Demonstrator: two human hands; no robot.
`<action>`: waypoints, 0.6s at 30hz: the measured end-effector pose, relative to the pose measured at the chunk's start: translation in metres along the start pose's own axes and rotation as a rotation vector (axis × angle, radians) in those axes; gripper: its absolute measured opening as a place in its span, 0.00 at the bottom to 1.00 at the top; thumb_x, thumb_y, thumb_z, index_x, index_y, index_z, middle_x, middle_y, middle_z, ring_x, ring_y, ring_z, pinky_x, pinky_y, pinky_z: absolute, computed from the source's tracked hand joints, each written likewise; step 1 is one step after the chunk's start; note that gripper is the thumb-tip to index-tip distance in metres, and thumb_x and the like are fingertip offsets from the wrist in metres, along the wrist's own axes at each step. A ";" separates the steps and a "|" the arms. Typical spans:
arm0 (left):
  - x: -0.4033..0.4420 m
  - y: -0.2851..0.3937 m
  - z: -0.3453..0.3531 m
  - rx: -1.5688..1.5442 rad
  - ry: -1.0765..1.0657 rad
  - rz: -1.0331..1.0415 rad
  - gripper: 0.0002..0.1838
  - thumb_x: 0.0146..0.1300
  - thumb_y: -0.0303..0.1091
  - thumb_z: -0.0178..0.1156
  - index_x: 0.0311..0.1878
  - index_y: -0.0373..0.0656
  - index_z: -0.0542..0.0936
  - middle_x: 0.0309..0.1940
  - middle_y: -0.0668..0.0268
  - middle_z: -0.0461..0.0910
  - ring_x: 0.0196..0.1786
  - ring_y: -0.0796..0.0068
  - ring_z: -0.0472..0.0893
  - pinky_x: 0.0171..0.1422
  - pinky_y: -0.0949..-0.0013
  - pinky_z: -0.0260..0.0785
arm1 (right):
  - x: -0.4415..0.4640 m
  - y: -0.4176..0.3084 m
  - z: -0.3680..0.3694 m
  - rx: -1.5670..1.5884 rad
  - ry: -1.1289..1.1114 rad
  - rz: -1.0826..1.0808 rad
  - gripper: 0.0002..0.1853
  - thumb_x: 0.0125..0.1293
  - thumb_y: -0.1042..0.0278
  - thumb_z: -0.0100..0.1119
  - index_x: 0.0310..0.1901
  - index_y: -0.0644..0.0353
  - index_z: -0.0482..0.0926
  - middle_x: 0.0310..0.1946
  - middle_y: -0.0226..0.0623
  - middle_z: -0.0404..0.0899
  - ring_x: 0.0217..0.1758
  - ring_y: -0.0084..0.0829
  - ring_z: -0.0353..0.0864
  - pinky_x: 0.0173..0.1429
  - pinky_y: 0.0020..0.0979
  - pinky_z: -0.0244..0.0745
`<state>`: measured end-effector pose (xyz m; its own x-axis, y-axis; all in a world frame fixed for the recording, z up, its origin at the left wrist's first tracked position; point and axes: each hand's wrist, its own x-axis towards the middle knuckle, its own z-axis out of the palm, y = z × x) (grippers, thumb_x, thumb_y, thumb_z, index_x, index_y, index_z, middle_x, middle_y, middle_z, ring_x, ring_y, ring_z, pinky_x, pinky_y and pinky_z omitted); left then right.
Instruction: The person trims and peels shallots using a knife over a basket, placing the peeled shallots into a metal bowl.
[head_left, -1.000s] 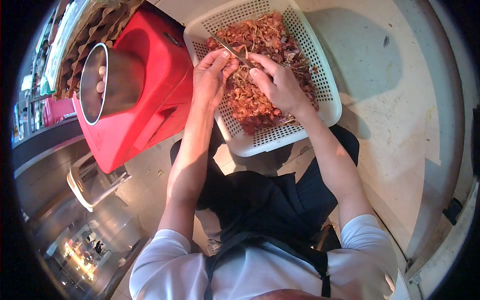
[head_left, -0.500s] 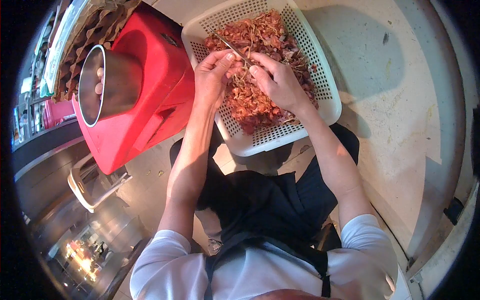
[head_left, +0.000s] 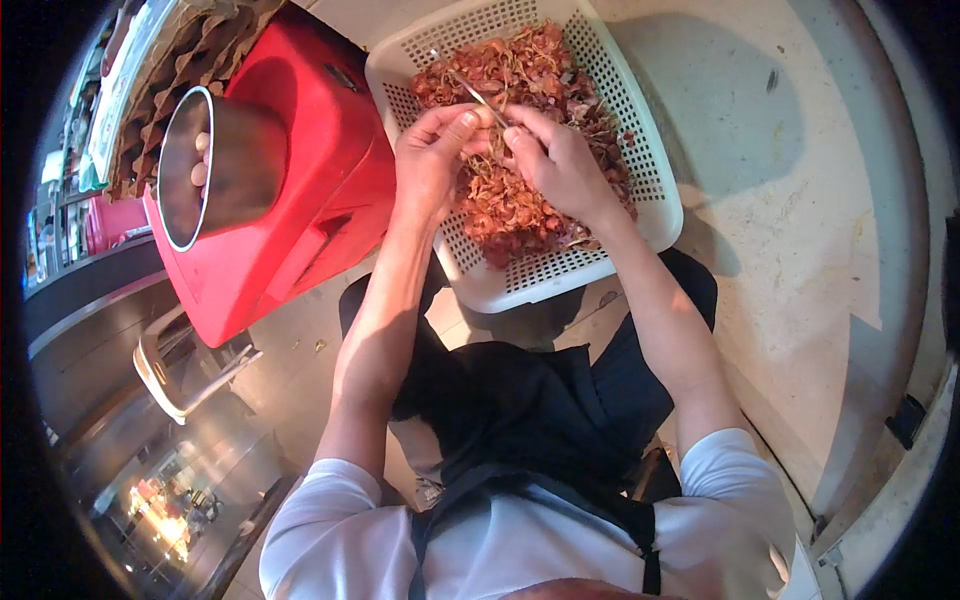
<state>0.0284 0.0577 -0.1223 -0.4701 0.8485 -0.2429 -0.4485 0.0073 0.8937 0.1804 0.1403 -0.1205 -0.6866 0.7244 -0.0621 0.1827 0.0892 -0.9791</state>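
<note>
Left hand (head_left: 434, 152): you pinch a small, pale piece (head_left: 484, 114), partly hidden by your fingers.
Right hand (head_left: 562, 165): you grip a thin, silvery metal knife (head_left: 478, 96), its blade angled away leftward.
White, perforated plastic basket (head_left: 545, 285): beneath both your hands, holding reddish-brown, papery skins (head_left: 520, 215).

- My feed shows what looks like a kitchen, probably a working one rather than a home.
- I see moulded egg trays (head_left: 185, 70) beside a metal pot (head_left: 245, 165) with a few small round pieces inside.
- Reddish, papery food scraps (head_left: 510, 215) lie heaped in a white perforated basket (head_left: 540, 290).
- The person (head_left: 540, 540) I look down on wears a dark apron (head_left: 530, 400).
- Shiny metalwork (head_left: 225, 440) lines my left.
</note>
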 end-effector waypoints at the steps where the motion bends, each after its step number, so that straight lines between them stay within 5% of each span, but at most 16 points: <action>1: -0.004 -0.001 0.005 0.009 -0.033 0.000 0.09 0.69 0.25 0.56 0.49 0.32 0.80 0.41 0.60 0.83 0.40 0.73 0.83 0.46 0.72 0.78 | 0.003 0.004 0.000 0.000 0.036 -0.020 0.20 0.70 0.63 0.53 0.58 0.67 0.74 0.25 0.38 0.80 0.28 0.26 0.79 0.35 0.31 0.74; 5: -0.008 0.000 0.012 -0.022 -0.062 -0.013 0.11 0.68 0.25 0.58 0.51 0.32 0.79 0.41 0.57 0.84 0.39 0.72 0.83 0.45 0.70 0.79 | 0.004 0.002 -0.009 0.169 -0.029 0.129 0.19 0.71 0.63 0.52 0.58 0.66 0.74 0.24 0.32 0.77 0.27 0.21 0.77 0.33 0.27 0.74; 18: -0.003 0.009 0.001 0.028 -0.058 -0.108 0.16 0.70 0.33 0.55 0.58 0.37 0.76 0.46 0.69 0.80 0.50 0.77 0.77 0.56 0.72 0.70 | 0.004 -0.004 -0.012 0.389 -0.043 0.266 0.23 0.74 0.58 0.49 0.62 0.65 0.68 0.19 0.28 0.72 0.18 0.17 0.67 0.21 0.21 0.63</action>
<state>0.0264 0.0557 -0.1128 -0.3751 0.8714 -0.3163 -0.4724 0.1139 0.8740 0.1858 0.1509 -0.1146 -0.6819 0.6574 -0.3207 0.0848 -0.3645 -0.9273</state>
